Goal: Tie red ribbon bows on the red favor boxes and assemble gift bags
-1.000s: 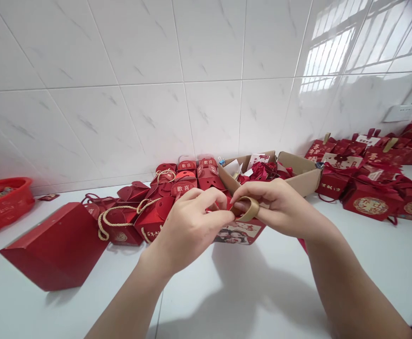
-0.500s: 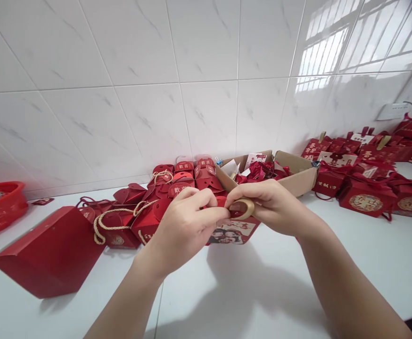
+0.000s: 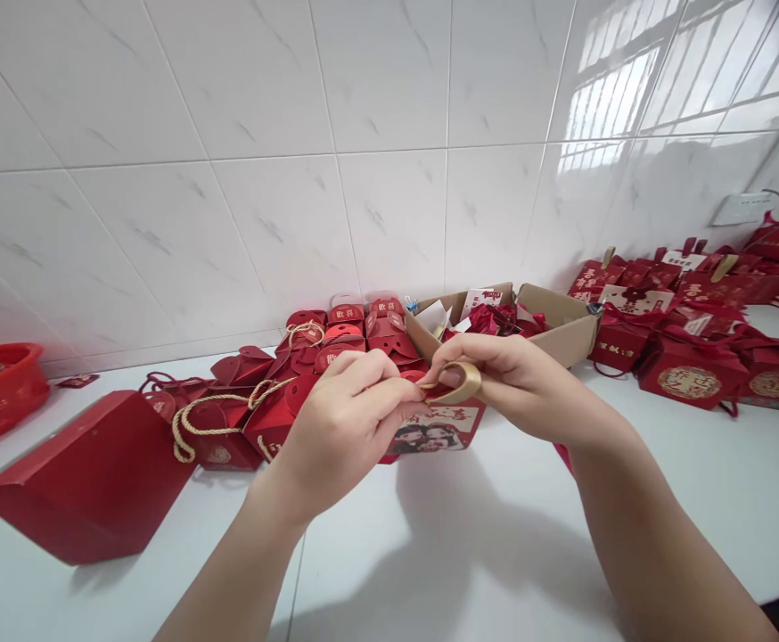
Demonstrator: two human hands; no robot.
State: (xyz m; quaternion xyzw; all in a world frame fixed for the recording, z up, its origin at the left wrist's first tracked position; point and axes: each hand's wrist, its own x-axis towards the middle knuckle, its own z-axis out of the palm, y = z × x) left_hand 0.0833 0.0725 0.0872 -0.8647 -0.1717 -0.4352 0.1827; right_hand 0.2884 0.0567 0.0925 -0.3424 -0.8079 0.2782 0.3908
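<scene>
A loop of gold ribbon (image 3: 468, 384) is pinched between my two hands at the middle of the view. My left hand (image 3: 353, 419) is closed, its thumb and fingertips meeting at the ribbon's left end. From the other side my right hand (image 3: 506, 383) grips the ribbon, with the loop curving round below its fingers. Directly beneath the hands is a red gift box (image 3: 438, 435) with a picture of a couple on its front. My fingers hide the box's top, so I cannot tell how the ribbon joins it.
Red gift boxes (image 3: 346, 312) stand in rows against the tiled wall. Behind my right hand is a cardboard box (image 3: 567, 334) of red ribbons and cards. A large red box (image 3: 95, 481) and a red basin (image 3: 8, 392) are at left. More ribboned boxes (image 3: 690, 374) fill the right.
Both hands have shifted slightly left. The ribbon loop has opened wider and tilted, and more of the couple's picture shows on the box below.
</scene>
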